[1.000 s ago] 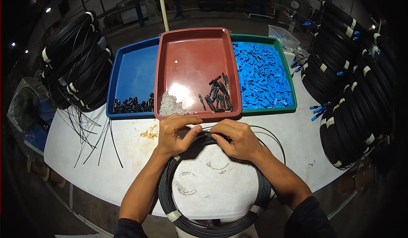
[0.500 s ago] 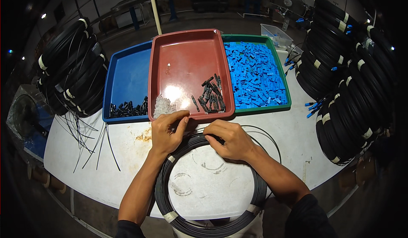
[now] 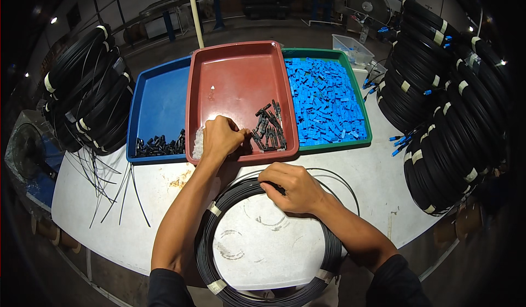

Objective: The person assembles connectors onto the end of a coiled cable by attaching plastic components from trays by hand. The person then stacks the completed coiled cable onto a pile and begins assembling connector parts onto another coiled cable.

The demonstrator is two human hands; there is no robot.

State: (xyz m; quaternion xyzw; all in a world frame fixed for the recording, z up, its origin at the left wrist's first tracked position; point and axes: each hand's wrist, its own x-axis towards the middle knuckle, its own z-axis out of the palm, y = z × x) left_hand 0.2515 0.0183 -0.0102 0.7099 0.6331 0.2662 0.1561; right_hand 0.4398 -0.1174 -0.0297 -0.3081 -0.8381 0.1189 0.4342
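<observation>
My left hand [image 3: 222,138] reaches into the front of the red tray [image 3: 235,46]. Its thumb and fingertips pinch together at a slim black connector part, mostly hidden, beside a loose pile of black connector parts [image 3: 269,127]. Small whitish translucent pieces [image 3: 198,142] lie partly behind that wrist. My right hand [image 3: 293,186] is curled closed over the far side of a coil of black cable [image 3: 205,246], fingers around the strands. Pale tape bands the coil, which lies at the table's near edge. One loop of cable strays out past my right wrist.
A blue tray [image 3: 131,137] with black pieces stands left; a green tray [image 3: 368,134] of blue connectors [image 3: 326,101] stands right. Stacked cable coils rise at the left [image 3: 90,96] and right [image 3: 455,148]. Loose cable ends trail over the white table [image 3: 170,214]. A clear bin [image 3: 353,49] stands behind.
My left hand has moved forward from above the coil into the red tray, at the black parts. My right hand stays on the coil. The view has shifted slightly.
</observation>
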